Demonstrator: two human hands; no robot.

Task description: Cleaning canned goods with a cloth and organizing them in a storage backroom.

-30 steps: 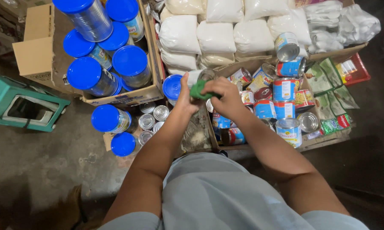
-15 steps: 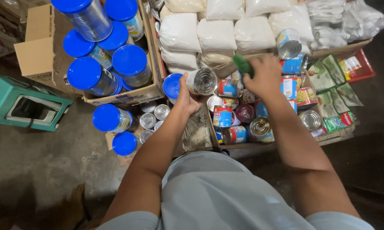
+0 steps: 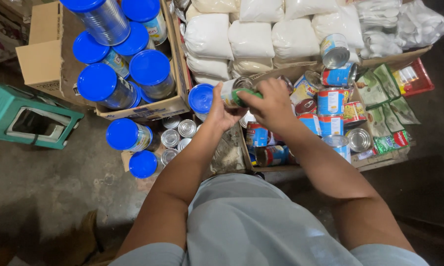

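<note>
Overhead view of a seated person, grey shorts [image 3: 251,226] filling the lower frame, on a dark concrete floor [image 3: 49,197]. Top centre: stacked white sacks [image 3: 251,34]. Upper left: a cardboard box [image 3: 148,106] packed with clear jars with blue lids [image 3: 150,66]; two more such jars lie on the floor just below it, beside small silver tins [image 3: 180,133]. Far left: a green plastic stool [image 3: 25,116]. Right: a shallow carton [image 3: 375,160] of labelled cans [image 3: 330,101], some upright and some on their sides, with green sachets [image 3: 387,106] along its right edge.

Left hand [image 3: 219,106]: fingers curled from below and behind around a can [image 3: 232,92], which it holds tilted on its side above the gap between box and carton. Right hand [image 3: 271,103]: closed over a green marker [image 3: 246,92], whose tip rests against the can's side. The two hands touch around the can, well above the stock.
</note>
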